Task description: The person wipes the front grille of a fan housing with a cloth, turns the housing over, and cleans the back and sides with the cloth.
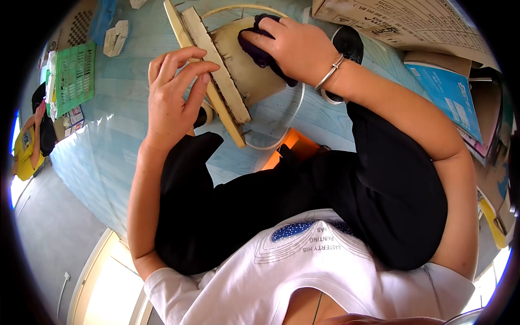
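A yellowed plastic housing (254, 81) with a flat, dirt-edged front plate (230, 103) stands tilted on the floor in front of me. My right hand (295, 49) presses a bunched dark purple cloth (257, 46) against the housing's upper side, fingers curled into it. A metal bangle (329, 71) is on that wrist. My left hand (176, 89) is at the plate's left edge, fingers bent over it and thumb against it. A pale cable (299, 105) loops around the housing. The housing's underside is hidden.
Cardboard boxes (401, 24) and a blue booklet (447, 95) stand at the right. An orange object (295, 146) lies between my legs. A green plastic basket (75, 78) and a white block (116, 38) are at the left. Another person in a yellow top (27, 154) is at far left.
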Tool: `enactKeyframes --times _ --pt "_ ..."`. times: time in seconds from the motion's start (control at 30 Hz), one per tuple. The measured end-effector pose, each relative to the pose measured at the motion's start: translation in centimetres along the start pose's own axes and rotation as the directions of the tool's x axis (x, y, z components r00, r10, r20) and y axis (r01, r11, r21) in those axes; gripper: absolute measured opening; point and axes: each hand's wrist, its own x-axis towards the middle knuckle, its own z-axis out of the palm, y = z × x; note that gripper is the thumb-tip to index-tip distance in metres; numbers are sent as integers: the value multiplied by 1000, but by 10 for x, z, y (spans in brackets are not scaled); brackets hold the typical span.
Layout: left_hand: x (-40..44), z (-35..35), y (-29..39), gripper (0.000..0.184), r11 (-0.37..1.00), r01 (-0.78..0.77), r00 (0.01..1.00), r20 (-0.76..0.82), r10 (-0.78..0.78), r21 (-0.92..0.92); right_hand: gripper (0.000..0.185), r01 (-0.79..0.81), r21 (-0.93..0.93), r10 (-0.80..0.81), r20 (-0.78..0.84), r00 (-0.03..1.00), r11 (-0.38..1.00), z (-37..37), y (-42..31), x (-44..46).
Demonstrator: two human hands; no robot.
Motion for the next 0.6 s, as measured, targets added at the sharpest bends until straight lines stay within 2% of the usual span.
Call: enactKeyframes --times 0.07,0.17,0.23,0.3,0.33,0.43,0.5,0.57,0.6 --pt "-2 0 1 17 1000 13 1000 12 -13 -3 47 -174 43 170 94 981 984 4 4 3" --pt "-2 1 1 17 1000 13 1000 2 -13 -23 45 -166 117 155 102 983 979 9 18 7" --pt "-2 0 2 18 998 49 998 26 -48 -27 45 -153 155 141 85 986 976 6 15 7" --pt "-1 0 1 18 999 37 999 24 -37 -20 46 103 138 -108 31 994 985 1 3 12" --pt "-1 0 1 19 1000 27 999 20 -26 -14 46 74 179 -95 110 989 981 -3 -5 17" --pt "0 2 -1 19 1000 18 1000 3 -18 -8 47 58 107 -68 96 993 993 6 -7 30" --pt "2 5 0 18 1000 24 1000 -7 -24 -1 41 85 179 -97 58 994 980 11 0 42" --pt "3 6 1 18 1000 26 1000 -17 -26 7 19 32 152 -60 183 981 988 15 1 60" --pt "3 7 1 18 999 33 999 -17 -33 9 19 -6 171 -28 194 981 985 14 2 66"
